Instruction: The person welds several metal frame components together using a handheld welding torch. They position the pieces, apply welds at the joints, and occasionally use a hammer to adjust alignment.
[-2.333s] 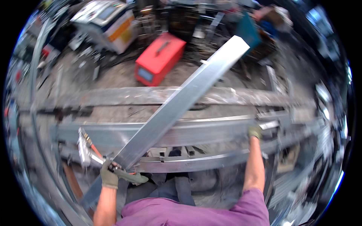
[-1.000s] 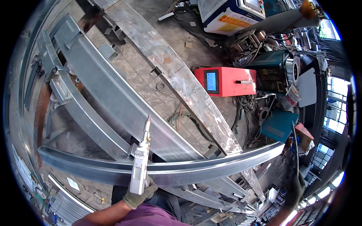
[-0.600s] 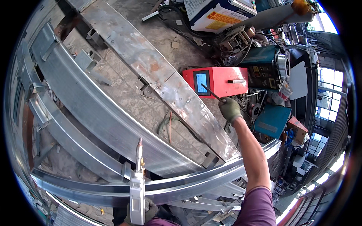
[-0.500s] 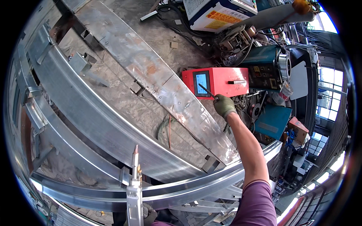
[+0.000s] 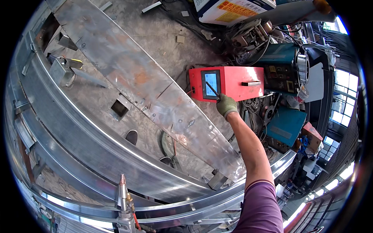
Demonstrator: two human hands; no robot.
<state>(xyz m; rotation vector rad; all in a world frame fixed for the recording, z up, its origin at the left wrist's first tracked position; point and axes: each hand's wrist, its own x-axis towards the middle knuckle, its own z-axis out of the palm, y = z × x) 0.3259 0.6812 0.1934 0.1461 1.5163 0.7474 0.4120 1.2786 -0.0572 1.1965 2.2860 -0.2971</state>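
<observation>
Writing first: white-&-blue metal cabinet [image 5: 210, 11] at top has an orange-&-yellow rectangular label [image 5: 235, 12] w/ several printed lines. Teal-&-black boxy machine [image 5: 278, 70], R of centre, has small pale labels on its dark front; too small to read. Bright blue-white rectangular screen [image 5: 211, 84] in a black frame shows small marks, also illegible at this size.

R hand [image 5: 226, 106], in an olive-green fabric glove, is closed round a thin dark rod [image 5: 213, 89], fingers curled, arm stretched fwd in a purple short sleeve [image 5: 259, 207]. Rod's tip lies over the screen; can't tell if it's pressing or just above. Screen sits on the L end of a red metal box [image 5: 235, 87] w/ a dark bar handle [image 5: 251, 83] on top; box is on the floor, beyond a wide, scuffed grey steel beam [image 5: 153, 83] running diag.

L hand: can't make it out for sure, only a dark patch [image 5: 147, 229] at the lower edge; can't tell how open or what it has. Just L of that patch: silver metal torch [image 5: 123, 202], copper-coloured nozzle up, brass fitting + orange-red hose [image 5: 136, 222] alongside, in front of long shiny silver metal profiles [image 5: 178, 211].
</observation>
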